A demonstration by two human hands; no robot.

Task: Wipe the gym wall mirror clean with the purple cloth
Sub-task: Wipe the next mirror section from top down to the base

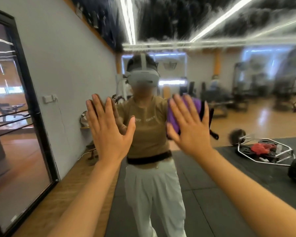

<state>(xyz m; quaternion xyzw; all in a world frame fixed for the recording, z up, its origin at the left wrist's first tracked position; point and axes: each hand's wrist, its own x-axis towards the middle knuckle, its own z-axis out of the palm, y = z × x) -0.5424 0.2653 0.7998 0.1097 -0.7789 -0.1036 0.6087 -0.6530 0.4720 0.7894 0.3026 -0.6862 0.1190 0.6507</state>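
The soft purple fabric cloth (184, 113) is found flattened against the large frameless wall mirror (246, 103), held there under the right hand (191, 127), whose fingers are spread straight and press it rather than grip it. The cloth is judged light, limp and liable to bunch or slide on the smooth glass; it is best controlled by a flat palm over its middle, not by a pinched edge. The mirror is judged rigid but breakable, so moderate, even pressure is advised. The left hand (108, 132) is laid flat and open against the glass beside the cloth, nothing being held. Reflected in the mirror are the person's tan shirt (147, 127), a steel hex bar (265, 151) on black rubber matting (203, 194), and blurred gym machines.
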